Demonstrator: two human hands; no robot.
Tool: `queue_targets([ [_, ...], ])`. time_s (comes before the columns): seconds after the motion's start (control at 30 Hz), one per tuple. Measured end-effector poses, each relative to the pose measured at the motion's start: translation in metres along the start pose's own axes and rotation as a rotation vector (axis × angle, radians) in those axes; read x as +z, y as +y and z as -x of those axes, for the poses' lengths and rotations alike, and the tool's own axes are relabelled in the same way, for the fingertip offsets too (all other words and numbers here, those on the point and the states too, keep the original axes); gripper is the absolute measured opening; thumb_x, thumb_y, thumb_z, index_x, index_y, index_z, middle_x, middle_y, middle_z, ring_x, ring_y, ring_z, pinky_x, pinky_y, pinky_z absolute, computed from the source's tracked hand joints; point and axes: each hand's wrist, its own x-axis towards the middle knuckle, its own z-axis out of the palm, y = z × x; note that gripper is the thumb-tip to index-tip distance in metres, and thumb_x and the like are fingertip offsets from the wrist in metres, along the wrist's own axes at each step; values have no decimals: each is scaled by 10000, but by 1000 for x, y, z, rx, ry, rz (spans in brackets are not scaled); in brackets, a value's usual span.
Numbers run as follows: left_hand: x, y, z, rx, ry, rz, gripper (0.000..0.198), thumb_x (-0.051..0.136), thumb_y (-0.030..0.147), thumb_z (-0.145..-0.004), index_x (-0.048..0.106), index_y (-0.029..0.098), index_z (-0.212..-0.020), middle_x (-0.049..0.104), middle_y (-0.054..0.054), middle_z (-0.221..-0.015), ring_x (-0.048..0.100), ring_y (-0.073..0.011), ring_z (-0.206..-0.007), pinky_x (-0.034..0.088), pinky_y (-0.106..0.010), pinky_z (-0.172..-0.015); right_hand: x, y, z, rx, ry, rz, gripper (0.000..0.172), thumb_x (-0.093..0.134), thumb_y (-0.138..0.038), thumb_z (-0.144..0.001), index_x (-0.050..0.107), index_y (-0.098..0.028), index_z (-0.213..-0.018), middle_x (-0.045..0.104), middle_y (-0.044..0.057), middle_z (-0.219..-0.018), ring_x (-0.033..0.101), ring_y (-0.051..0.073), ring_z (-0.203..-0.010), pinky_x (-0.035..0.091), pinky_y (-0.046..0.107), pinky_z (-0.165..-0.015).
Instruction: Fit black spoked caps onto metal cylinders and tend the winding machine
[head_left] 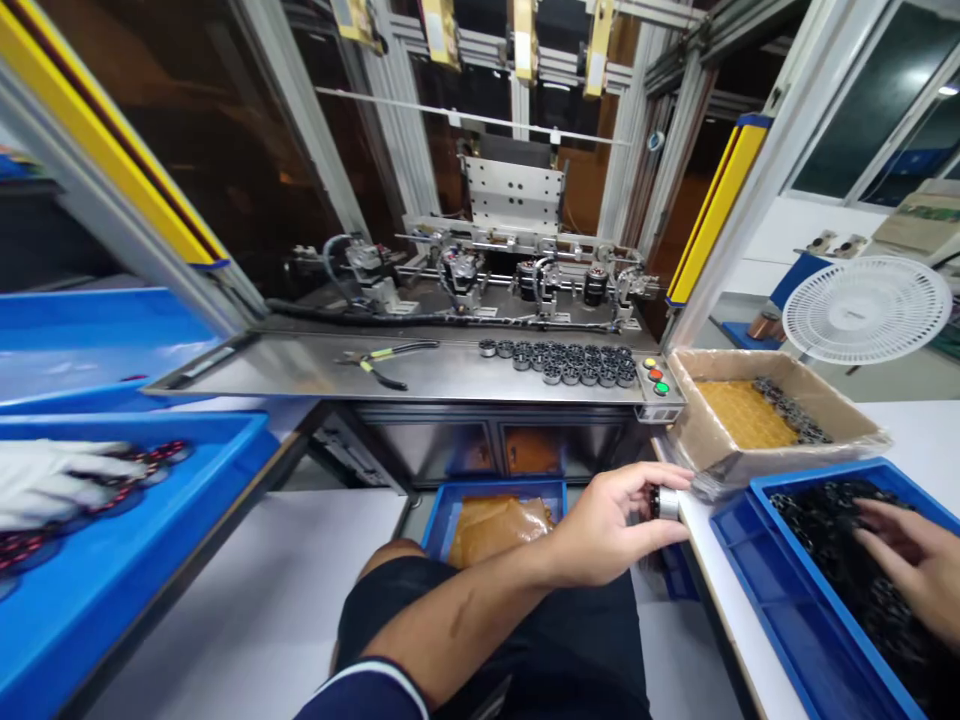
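Observation:
My left hand (611, 530) reaches across my lap to the edge of the white table and pinches a small round metal part (664, 502) between thumb and fingers. My right hand (911, 565) lies inside a blue bin (787, 620) at the right, its fingers stretched out over a heap of black ring-shaped parts (832, 520); nothing shows in its grip. A row of several similar dark round parts (570, 362) sits on the steel shelf (300, 368) of the machine ahead.
A cardboard box (712, 440) with a yellow liner and more parts stands behind the bin. Pliers (382, 362) lie on the shelf beside coloured buttons (655, 377). Another person's white-gloved hand (52, 482) rests in a blue tray (135, 570) at left. A white fan (866, 310) stands at right.

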Motion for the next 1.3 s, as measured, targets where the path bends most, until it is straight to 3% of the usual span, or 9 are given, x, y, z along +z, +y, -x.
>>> queue_targets([
  [0.03, 2, -1, -1, 18, -11, 59, 375, 698, 192, -793, 581, 34, -1113, 520, -171, -1267, 573, -155, -1081, 480, -221, -883, -10, -31, -14, 101, -42, 34, 289, 606, -465, -867, 640, -239, -1044, 645, -48, -789, 612, 75, -591, 483, 146, -499],
  [0.07, 5, -1, -2, 18, -19, 91, 381, 711, 171, -774, 590, 18, -1101, 516, -175, -1260, 572, -151, -1082, 481, -209, -889, -20, -65, -29, 50, -48, -18, 221, 577, -414, -899, 652, -235, -1006, 660, -67, -882, 633, 49, -665, 488, 126, -577],
  [0.1, 8, -1, -3, -3, -25, 100, 402, 727, 161, -754, 600, 10, -1103, 537, -171, -1224, 587, -132, -1039, 489, -184, -865, -29, -98, -45, 76, -42, -101, 217, 548, -413, -918, 647, -229, -977, 650, -64, -971, 639, 58, -805, 492, 132, -801],
  [0.17, 14, 0, -2, -47, -45, 144, 486, 748, 142, -727, 580, 7, -1163, 590, -160, -1164, 615, -99, -965, 503, -147, -843, -40, -154, -73, -19, -20, -403, 174, 576, -104, -870, 621, -172, -1023, 592, 37, -1044, 589, 75, -969, 465, 178, -875],
  [0.3, 18, 2, 5, -44, -130, 219, 544, 744, 90, -715, 508, 27, -1201, 610, -153, -1160, 641, -93, -912, 530, -172, -852, -39, -204, -95, -32, -59, -626, 275, 566, 16, -825, 576, -108, -1069, 549, 89, -1006, 542, 86, -981, 474, 207, -805],
  [0.47, 18, 8, 11, -124, -140, 162, 558, 754, 138, -701, 533, -51, -1177, 649, -150, -939, 646, -136, -849, 535, -182, -805, -25, -208, -92, -34, -42, -750, 255, 569, 35, -806, 554, -116, -1010, 563, 75, -953, 534, 101, -954, 481, 245, -766],
  [0.67, 17, 8, 12, 58, -124, 24, 494, 728, 133, -738, 549, -86, -1144, 624, -187, -968, 647, -153, -854, 531, -187, -816, -28, -208, -92, -101, -39, -727, 320, 575, 71, -767, 558, -65, -1056, 538, 123, -990, 515, 134, -988, 469, 291, -785],
  [0.87, 14, 8, 15, 95, -136, 110, 482, 712, 74, -743, 527, -42, -1172, 632, -173, -1040, 642, -152, -931, 528, -186, -855, -33, -208, -90, -220, -35, -629, 418, 622, 13, -770, 515, -24, -1172, 507, 172, -1102, 483, 189, -1087, 450, 354, -877],
  [1.3, 6, 17, 13, -182, -177, 258, 533, 735, 73, -691, 516, -39, -1164, 632, -176, -1067, 638, -159, -958, 525, -172, -852, -28, -213, -91, -318, 50, -522, 403, 643, 68, -743, 562, -7, -1131, 522, 156, -1080, 497, 187, -1068, 470, 371, -863],
])
